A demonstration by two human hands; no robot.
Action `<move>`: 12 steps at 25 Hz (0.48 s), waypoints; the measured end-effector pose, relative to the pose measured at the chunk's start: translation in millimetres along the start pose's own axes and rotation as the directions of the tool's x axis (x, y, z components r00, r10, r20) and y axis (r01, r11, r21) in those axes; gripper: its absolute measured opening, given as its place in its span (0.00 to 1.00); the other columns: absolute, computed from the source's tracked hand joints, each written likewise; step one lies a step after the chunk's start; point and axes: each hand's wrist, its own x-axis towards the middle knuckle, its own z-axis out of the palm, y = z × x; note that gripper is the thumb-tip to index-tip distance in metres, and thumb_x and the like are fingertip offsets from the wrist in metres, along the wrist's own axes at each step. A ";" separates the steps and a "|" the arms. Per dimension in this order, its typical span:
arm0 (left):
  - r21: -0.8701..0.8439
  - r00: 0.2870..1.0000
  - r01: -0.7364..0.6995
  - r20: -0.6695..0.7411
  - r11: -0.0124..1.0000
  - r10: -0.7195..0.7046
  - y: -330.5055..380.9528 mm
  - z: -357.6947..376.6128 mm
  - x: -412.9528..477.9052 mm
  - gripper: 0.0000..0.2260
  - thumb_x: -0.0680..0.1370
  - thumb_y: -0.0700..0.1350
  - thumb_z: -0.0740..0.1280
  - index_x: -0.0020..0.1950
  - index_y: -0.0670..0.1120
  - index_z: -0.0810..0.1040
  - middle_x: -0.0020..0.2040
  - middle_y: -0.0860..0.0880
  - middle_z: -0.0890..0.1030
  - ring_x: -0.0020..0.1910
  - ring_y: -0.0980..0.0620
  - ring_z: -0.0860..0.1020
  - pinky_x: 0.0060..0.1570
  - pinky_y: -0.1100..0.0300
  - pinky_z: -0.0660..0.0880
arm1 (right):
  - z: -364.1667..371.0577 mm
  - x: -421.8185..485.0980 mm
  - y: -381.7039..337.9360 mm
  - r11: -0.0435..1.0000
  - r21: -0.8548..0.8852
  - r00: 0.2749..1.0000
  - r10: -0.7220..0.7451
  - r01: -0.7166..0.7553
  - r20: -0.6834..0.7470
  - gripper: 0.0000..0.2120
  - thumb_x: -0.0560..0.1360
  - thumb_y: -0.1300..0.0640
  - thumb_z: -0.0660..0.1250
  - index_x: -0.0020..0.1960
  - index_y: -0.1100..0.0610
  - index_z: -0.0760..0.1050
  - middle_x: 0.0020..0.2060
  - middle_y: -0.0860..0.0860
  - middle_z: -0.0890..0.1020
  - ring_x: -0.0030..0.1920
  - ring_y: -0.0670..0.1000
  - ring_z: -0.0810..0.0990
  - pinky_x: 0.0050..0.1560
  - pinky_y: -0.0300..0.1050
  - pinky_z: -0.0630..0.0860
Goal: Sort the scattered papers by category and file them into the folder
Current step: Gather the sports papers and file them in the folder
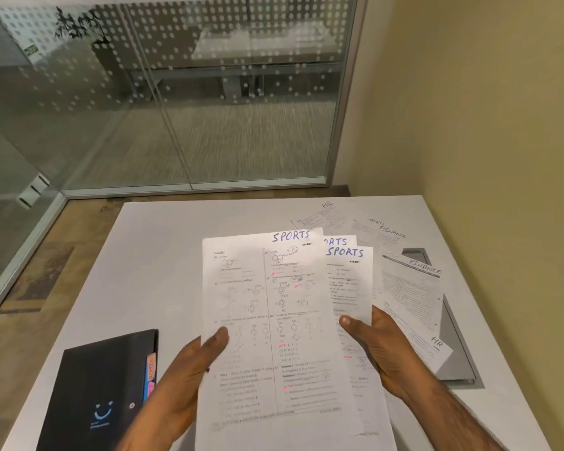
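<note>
bottom of the SPORTS sheets (274, 320) running off the lower edge, second sheet's heading showing only "ORTS", printed text blurring out too small to read, folder (101, 392) corner getting cropped, both forearms cutting off at the bottom

You've got the folder (101, 392) left on the table (163, 255), SPORTS sheets (274, 320) centre, FINANCE and HR sheets (411, 297) right and behind.
</note>
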 end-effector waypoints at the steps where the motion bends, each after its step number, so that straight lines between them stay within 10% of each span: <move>1: 0.009 0.999 -0.050 0.021 0.999 0.049 -2.6 5.9 3.2 0.15 0.81 0.45 0.65 0.66 0.44 0.80 0.63 0.41 0.83 0.62 0.41 0.82 0.67 0.43 0.73 | 2.2 0.7 -0.1 1.000 -0.022 1.000 -0.021 0.021 0.013 0.16 0.80 0.61 0.67 0.67 0.59 0.78 0.59 0.59 0.85 0.60 0.62 0.84 0.64 0.61 0.78; 5: 0.177 0.965 -0.239 -0.071 0.955 0.254 -13.0 19.9 17.0 0.13 0.79 0.41 0.71 0.64 0.47 0.81 0.59 0.48 0.86 0.60 0.48 0.83 0.64 0.50 0.77 | 1.0 1.5 1.2 0.997 0.024 0.997 -0.077 0.077 0.022 0.24 0.81 0.40 0.63 0.71 0.52 0.75 0.65 0.50 0.83 0.66 0.53 0.81 0.68 0.55 0.74; 9: 0.384 0.883 -0.339 -0.184 0.859 0.431 -26.9 23.2 19.0 0.11 0.78 0.39 0.72 0.51 0.56 0.85 0.49 0.56 0.87 0.51 0.57 0.84 0.55 0.58 0.79 | -0.5 -0.8 13.3 0.943 -0.294 0.983 -0.180 0.159 -0.045 0.14 0.76 0.61 0.74 0.58 0.48 0.79 0.52 0.45 0.87 0.57 0.47 0.84 0.53 0.35 0.78; 12: 0.420 0.901 -0.365 -0.065 0.831 0.429 -39.5 20.7 19.0 0.19 0.79 0.38 0.69 0.49 0.64 0.86 0.49 0.60 0.86 0.52 0.61 0.82 0.51 0.68 0.78 | -1.6 -0.5 33.3 0.947 -0.303 0.984 -0.147 0.109 -0.104 0.14 0.76 0.62 0.74 0.55 0.46 0.77 0.52 0.43 0.84 0.54 0.44 0.82 0.55 0.40 0.76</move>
